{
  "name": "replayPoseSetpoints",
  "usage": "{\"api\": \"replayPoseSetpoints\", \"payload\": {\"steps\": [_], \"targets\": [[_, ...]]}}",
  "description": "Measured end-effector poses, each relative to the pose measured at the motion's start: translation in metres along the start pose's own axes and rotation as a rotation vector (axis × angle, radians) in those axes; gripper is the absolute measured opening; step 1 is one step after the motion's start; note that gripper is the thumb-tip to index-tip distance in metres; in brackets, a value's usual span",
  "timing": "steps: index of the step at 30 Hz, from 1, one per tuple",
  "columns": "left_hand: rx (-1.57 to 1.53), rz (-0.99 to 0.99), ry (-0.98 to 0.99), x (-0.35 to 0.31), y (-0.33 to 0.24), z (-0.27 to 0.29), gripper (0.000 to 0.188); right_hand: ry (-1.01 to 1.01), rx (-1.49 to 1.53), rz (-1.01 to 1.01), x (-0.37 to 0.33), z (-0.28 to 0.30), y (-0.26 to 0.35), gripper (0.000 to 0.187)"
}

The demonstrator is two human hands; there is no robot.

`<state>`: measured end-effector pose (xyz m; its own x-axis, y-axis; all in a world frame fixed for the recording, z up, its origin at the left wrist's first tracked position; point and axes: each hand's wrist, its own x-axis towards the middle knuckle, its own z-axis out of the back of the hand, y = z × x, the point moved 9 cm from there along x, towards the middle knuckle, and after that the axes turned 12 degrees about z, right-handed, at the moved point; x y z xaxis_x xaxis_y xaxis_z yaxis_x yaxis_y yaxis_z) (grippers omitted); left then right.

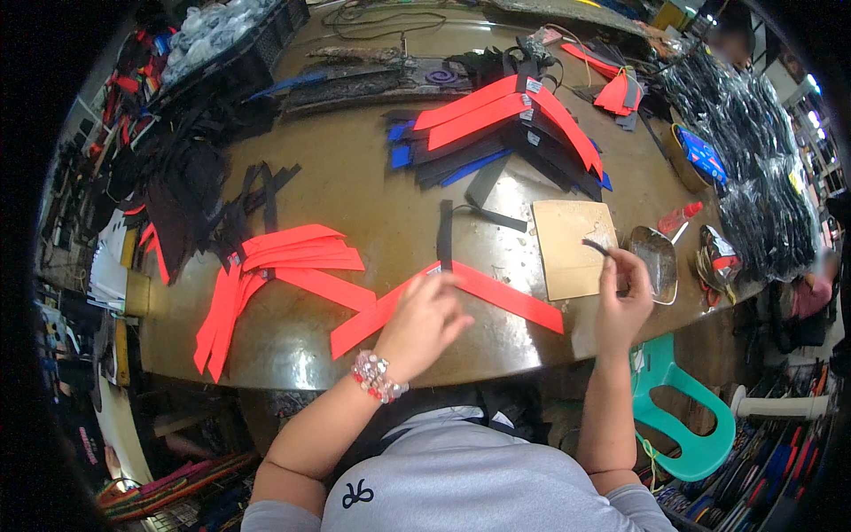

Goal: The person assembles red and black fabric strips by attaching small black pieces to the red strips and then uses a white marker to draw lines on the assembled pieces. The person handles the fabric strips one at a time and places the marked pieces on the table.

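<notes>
My left hand [424, 321], with a bead bracelet on the wrist, presses on the middle of a bent bright-orange strap piece [514, 300] that lies on the brown table [355, 204]; a black strip [445, 232] runs up from the strap's bend. Over to the right, my right hand [623, 301] holds a thin dark brush [596, 246] with its tip over a tan cardboard sheet [572, 244]. Beside that hand stands a small metal scoop-shaped dish [658, 259].
A pile of orange strap pieces [284, 262] lies at left, a stack of orange, black and blue pieces [510, 124] further back. A red-capped glue bottle [681, 217], bagged black goods [753, 151], a black crate [230, 44] and a teal plastic stool [683, 417] surround the table.
</notes>
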<state>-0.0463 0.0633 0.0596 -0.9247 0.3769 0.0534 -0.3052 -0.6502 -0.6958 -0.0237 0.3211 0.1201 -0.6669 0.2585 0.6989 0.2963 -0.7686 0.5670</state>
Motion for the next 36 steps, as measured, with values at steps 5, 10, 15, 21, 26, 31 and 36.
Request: {"api": "replayPoseSetpoints", "payload": {"steps": [5,10,15,21,26,31,36], "targets": [[0.065,0.048,-0.033,0.028,0.022,-0.007,0.018,0.092,0.46,-0.32,-0.04,-0.054,-0.027,0.016],[0.04,-0.19,0.01,0.052,-0.001,-0.048,0.017,-0.02,0.712,-0.683,-0.079,-0.083,-0.06,0.019],[0.1,-0.199,-0.048,0.052,-0.025,-0.053,0.009,-0.085,0.771,-0.633,-0.087,-0.083,-0.067,0.019],[-0.039,-0.499,0.129,-0.011,-0.063,-0.038,0.006,-0.127,0.878,-0.791,-0.081,-0.083,-0.073,0.019],[0.115,-0.149,-0.087,0.027,0.025,0.003,0.029,0.061,0.796,-0.672,-0.07,-0.107,-0.044,0.019],[0.207,-0.17,-0.176,0.026,0.031,-0.008,0.014,0.284,0.438,-0.445,-0.08,-0.139,-0.008,0.01],[0.061,-0.107,-0.202,0.03,0.039,-0.004,0.009,0.344,0.309,-0.082,-0.073,-0.134,0.025,0.008]]}}
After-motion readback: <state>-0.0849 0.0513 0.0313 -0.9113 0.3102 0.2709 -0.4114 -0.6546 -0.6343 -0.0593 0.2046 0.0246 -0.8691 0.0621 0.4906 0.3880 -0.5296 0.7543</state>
